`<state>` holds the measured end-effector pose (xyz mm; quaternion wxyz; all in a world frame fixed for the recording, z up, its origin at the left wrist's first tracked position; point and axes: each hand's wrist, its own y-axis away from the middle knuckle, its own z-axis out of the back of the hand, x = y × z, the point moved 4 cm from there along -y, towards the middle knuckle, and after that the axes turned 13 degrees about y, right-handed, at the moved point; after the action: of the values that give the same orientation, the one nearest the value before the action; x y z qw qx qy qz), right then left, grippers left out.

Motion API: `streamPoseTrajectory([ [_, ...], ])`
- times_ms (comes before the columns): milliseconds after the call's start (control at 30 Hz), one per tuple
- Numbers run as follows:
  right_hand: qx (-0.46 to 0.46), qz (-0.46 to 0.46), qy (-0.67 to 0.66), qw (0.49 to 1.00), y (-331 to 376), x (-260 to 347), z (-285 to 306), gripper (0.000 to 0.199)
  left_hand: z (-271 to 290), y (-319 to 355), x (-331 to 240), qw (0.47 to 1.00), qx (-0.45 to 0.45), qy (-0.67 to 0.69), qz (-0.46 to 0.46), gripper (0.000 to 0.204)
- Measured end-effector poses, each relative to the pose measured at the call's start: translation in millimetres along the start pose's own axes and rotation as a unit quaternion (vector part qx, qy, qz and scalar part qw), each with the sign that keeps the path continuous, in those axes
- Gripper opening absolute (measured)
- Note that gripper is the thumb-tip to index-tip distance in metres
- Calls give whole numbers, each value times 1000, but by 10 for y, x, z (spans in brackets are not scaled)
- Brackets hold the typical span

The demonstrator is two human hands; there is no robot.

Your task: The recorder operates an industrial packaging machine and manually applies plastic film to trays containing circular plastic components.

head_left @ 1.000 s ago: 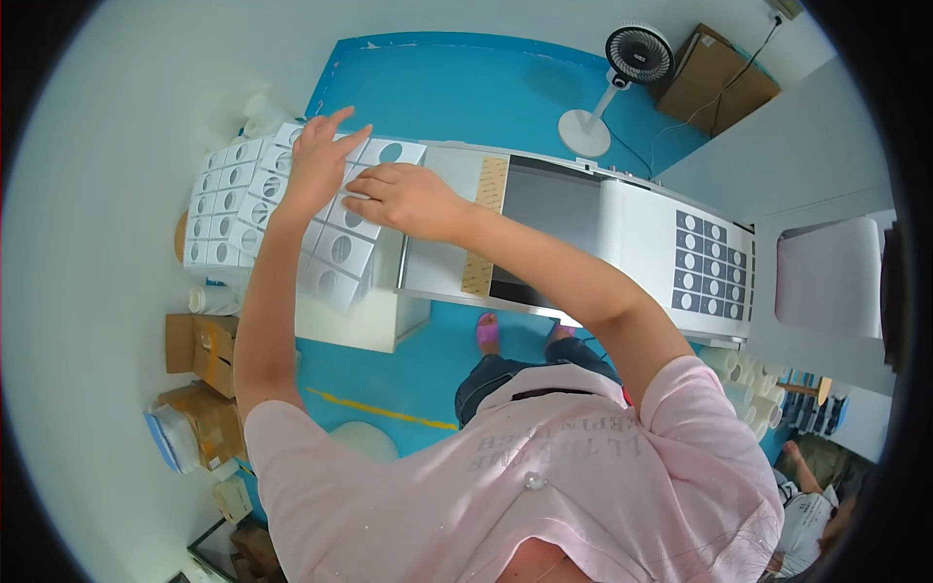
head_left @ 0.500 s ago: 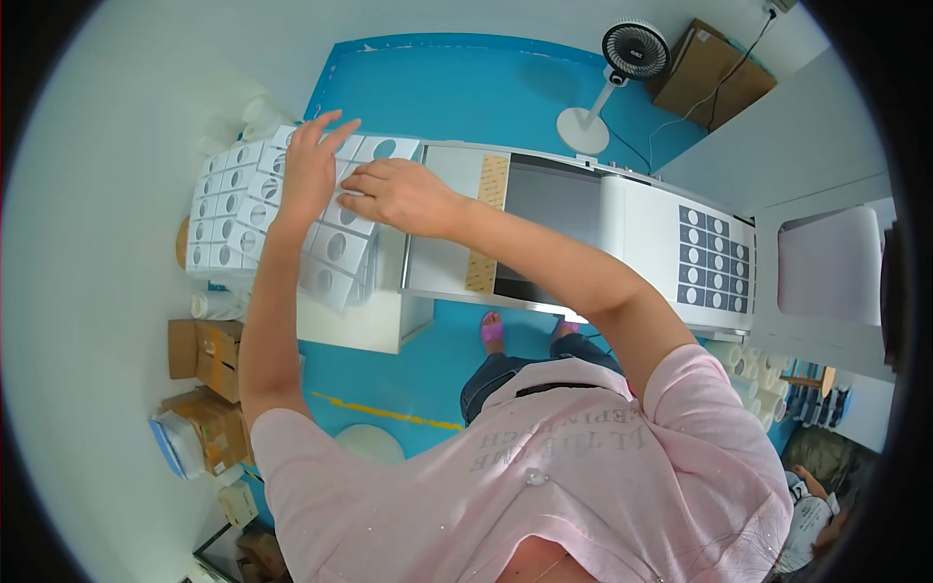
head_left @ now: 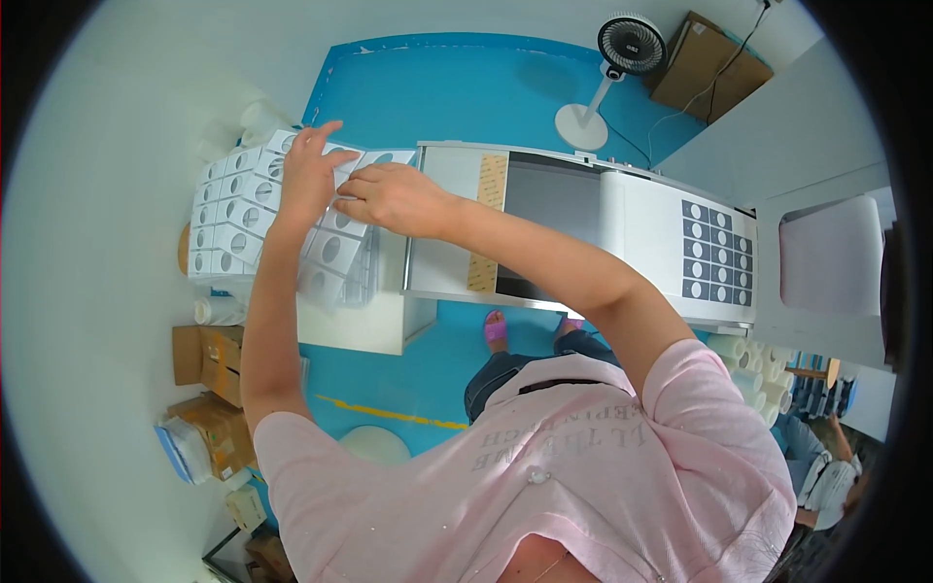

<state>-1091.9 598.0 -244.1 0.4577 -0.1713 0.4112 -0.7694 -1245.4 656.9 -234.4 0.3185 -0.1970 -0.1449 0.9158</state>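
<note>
A stack of white printed sheets, divided into squares with grey circles, lies at the left end of the workbench. Over the upper part of the stack is my left hand, fingers stretched and spread, holding nothing that I can see. Close on its right, my right hand has bent fingers closed at a sheet in the stack; its fingertips are partly hidden. A second group of similar sheets fans out left of my left forearm, with edges lifted and overlapping.
Right of the stack stands a long white machine with a dark bed and a brown strip. One printed sheet lies on its right end. Beyond stands a fan. Cardboard boxes are at lower left; another person is at lower right.
The sheets under my hands have shifted slightly, and the upper sheet's far edge looks lower. Both hands stay at the stack with small finger movements. The other person has moved.
</note>
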Motion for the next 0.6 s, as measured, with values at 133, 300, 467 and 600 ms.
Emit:
streamPoseTrajectory([
  [133,1,-23,14,1000,74,-88,140,16,329,-122,-98,999,-13,-44,17,34],
  [300,102,-164,-80,978,249,-280,1121,25,1230,701,625,909,-302,172,229,36],
  [467,145,-403,-273,862,895,-537,2220,19,179,1290,612,667,-397,564,282,72],
  [600,106,-625,-398,663,1617,-574,2547,19,-1085,1382,66,480,-221,829,184,79],
])
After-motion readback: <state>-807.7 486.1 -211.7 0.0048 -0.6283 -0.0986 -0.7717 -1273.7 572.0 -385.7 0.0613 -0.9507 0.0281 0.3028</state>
